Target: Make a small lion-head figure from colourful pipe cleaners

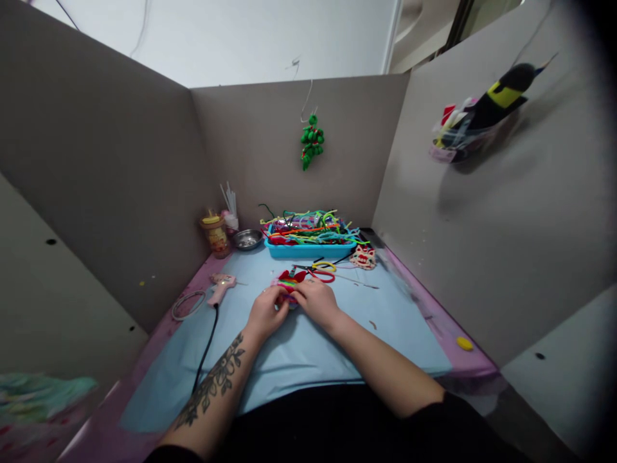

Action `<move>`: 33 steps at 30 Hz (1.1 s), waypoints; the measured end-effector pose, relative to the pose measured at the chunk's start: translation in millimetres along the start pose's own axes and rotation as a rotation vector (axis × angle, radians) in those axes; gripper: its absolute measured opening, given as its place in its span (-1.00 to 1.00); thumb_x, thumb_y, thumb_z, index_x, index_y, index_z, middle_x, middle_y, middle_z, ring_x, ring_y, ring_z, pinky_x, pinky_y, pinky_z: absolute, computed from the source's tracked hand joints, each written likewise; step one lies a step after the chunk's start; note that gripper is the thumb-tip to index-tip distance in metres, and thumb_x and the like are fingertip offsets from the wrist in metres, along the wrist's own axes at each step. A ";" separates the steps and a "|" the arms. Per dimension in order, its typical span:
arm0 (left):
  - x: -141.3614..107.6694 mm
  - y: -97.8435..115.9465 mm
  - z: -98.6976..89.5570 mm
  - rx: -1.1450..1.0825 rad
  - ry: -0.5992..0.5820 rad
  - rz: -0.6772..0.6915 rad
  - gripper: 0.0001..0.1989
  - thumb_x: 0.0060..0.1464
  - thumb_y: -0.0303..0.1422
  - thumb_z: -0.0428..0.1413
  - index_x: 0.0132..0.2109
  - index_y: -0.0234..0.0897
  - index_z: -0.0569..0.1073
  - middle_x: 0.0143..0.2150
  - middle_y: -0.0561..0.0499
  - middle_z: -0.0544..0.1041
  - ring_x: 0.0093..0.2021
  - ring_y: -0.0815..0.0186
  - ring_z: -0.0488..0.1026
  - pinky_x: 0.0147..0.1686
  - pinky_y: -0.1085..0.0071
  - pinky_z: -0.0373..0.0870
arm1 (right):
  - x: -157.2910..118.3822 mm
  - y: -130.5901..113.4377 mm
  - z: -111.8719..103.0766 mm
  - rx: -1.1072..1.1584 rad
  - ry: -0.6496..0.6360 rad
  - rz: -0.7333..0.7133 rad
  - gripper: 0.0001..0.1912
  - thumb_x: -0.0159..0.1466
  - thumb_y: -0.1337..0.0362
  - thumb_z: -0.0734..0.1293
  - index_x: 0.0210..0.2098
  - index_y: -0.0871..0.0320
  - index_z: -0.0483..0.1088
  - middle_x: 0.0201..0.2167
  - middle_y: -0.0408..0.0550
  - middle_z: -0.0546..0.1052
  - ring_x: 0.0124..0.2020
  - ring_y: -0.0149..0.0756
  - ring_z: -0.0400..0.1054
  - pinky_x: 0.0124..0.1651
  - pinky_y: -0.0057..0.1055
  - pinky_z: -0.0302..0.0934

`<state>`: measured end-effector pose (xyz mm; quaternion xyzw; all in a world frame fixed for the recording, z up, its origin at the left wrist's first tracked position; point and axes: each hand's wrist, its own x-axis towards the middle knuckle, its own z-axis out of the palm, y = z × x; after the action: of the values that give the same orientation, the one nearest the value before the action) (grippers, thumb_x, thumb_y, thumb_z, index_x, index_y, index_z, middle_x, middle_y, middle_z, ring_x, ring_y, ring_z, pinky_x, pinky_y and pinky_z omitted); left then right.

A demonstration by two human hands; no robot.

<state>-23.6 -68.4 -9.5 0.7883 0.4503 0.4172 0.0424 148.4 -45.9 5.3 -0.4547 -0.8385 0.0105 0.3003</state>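
A small multicoloured pipe-cleaner craft (288,283), with red pieces on top and rainbow bands below, rests between my hands at the middle of the table. From its left side my left hand (268,310) pinches it with thumb and bent fingers. On the other side my right hand (318,301) is closed around its edge, fingertips close to those of the left. Both hands cover much of the craft, so its full shape is hidden. Right behind it lie scissors with red handles (324,276) and a pair with yellow handles (326,265).
A blue basket (313,251) heaped with pipe cleaners stands at the back, beside a metal bowl (247,240) and a brown-and-yellow cup (215,236). To the left lies a pink glue gun (222,288) with its cord. Grey partitions (299,173) enclose the table.
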 end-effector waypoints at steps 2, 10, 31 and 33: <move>-0.2 -0.2 0.2 0.007 -0.002 0.010 -0.88 0.03 -0.51 0.06 -0.24 -0.27 0.40 -0.42 0.05 0.44 -0.40 0.35 0.36 -0.35 0.42 0.31 | -0.3 -0.9 -0.7 0.007 0.004 -0.006 -0.83 0.31 0.28 0.29 -0.27 0.11 0.54 -0.31 0.02 0.60 -0.24 -0.17 0.39 -0.13 -0.32 0.17; -0.3 -1.4 0.8 0.032 -0.018 0.056 -0.72 0.04 -0.52 0.07 -0.06 -0.27 0.45 -0.32 -0.01 0.53 -0.33 0.31 0.41 -0.28 0.37 0.36 | 0.1 1.2 2.7 0.236 0.046 0.072 -0.83 0.26 0.38 0.29 -0.29 0.11 0.54 -0.28 -0.02 0.60 -0.23 -0.22 0.41 -0.12 -0.35 0.20; -1.3 -0.5 1.8 0.070 -0.016 0.106 -0.76 0.03 -0.54 0.08 -0.13 -0.25 0.49 -0.33 -0.01 0.53 -0.32 0.29 0.44 -0.25 0.35 0.39 | 3.6 13.0 13.3 0.469 -0.054 0.219 -0.85 0.19 0.48 0.24 -0.43 0.15 0.38 -0.46 -0.15 0.44 -0.38 -0.34 0.30 -0.24 -0.42 0.16; -1.0 0.0 1.6 0.072 -0.019 0.108 -0.76 0.03 -0.54 0.08 -0.14 -0.25 0.49 -0.33 -0.02 0.53 -0.32 0.29 0.44 -0.25 0.35 0.40 | 3.2 12.9 15.2 0.444 -0.045 0.201 -0.84 0.20 0.49 0.23 -0.43 0.15 0.37 -0.46 -0.14 0.44 -0.38 -0.33 0.29 -0.24 -0.42 0.16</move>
<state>-22.7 -68.7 -11.2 0.8164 0.4212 0.3951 -0.0043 149.0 -31.9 -9.4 -0.4582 -0.7726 0.2345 0.3716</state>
